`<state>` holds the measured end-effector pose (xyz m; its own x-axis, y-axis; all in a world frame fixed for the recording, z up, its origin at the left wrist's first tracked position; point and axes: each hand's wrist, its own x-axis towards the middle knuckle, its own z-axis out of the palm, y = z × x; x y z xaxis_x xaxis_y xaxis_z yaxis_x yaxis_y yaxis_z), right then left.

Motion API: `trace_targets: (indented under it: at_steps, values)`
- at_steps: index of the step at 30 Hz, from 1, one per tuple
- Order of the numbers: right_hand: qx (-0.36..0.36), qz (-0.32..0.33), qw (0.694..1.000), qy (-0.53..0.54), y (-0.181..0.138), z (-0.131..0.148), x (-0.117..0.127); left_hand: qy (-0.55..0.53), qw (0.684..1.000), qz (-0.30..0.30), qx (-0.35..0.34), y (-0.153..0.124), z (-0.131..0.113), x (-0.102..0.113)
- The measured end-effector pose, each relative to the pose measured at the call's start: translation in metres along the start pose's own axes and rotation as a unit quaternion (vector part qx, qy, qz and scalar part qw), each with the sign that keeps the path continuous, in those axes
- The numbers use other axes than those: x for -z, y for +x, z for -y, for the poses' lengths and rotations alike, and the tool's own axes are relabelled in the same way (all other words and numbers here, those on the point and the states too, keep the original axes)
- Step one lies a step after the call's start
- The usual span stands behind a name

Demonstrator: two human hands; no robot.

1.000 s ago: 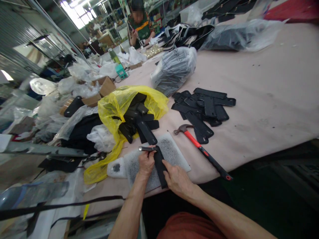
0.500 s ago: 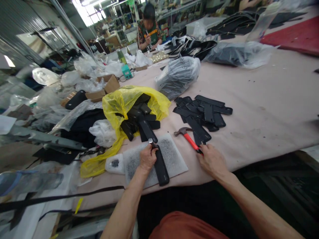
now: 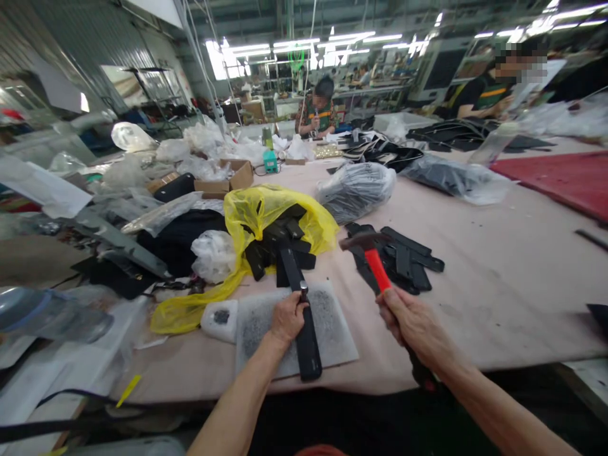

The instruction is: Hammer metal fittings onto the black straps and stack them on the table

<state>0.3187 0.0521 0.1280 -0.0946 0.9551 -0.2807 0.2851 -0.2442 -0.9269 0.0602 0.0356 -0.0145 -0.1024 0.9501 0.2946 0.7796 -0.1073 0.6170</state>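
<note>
Gripping the red-handled hammer (image 3: 376,266) partway down its handle, the right hand (image 3: 414,326) now holds it raised off the surface (image 3: 498,297), head up and tilted to the left, where half a second ago that hand was only just reaching the handle as the tool lay flat. That lift, judged from the pose, puts a strike on the punch within reach. The right grip is closed fully round the handle.

Just left of the hammer, the left hand (image 3: 287,318) pinches a small metal punch (image 3: 303,291) upright, its tip set on a black strap piece (image 3: 306,335); a second ago the same punch lay sideways in those fingers. The left grip is narrow, closed on the punch, with the heel of the hand resting on the strap. The strap lies lengthwise across a white cutting pad (image 3: 332,329) at the near edge of the surface.

Beyond the hammer, a loose pile of black strap pieces (image 3: 403,259) lies flat. Left of it, a yellow plastic bag (image 3: 266,215) spills more black pieces. Farther back sits a clear bag of dark parts (image 3: 356,189), and past that a co-worker (image 3: 319,114) is seated at the far end.
</note>
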Motion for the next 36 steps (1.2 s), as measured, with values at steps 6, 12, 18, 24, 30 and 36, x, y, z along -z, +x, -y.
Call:
trace_targets:
  at_steps: [6,12,18,24,30,36]
  values:
    - [0.323,-0.028,0.881,-0.344,-0.015,0.036,0.0,0.003,1.0,0.01,-0.002,0.001,0.002,0.001]
    - [0.347,-0.049,0.846,-0.401,-0.018,0.058,0.002,-0.002,1.0,0.019,0.005,0.002,0.0,0.002]
    - [0.347,-0.049,0.859,-0.372,-0.018,0.051,-0.003,0.01,1.0,0.018,-0.002,0.002,0.0,0.002]
    - [0.342,-0.094,0.866,-0.352,-0.019,0.081,0.011,0.007,1.0,0.007,-0.009,0.002,-0.002,0.003]
    - [0.349,-0.101,0.884,-0.295,-0.019,0.057,-0.004,0.004,1.0,0.022,0.001,0.002,-0.001,0.003]
    - [0.17,0.054,0.873,-0.453,0.011,0.001,0.02,0.016,1.0,0.019,0.009,0.003,-0.001,0.003]
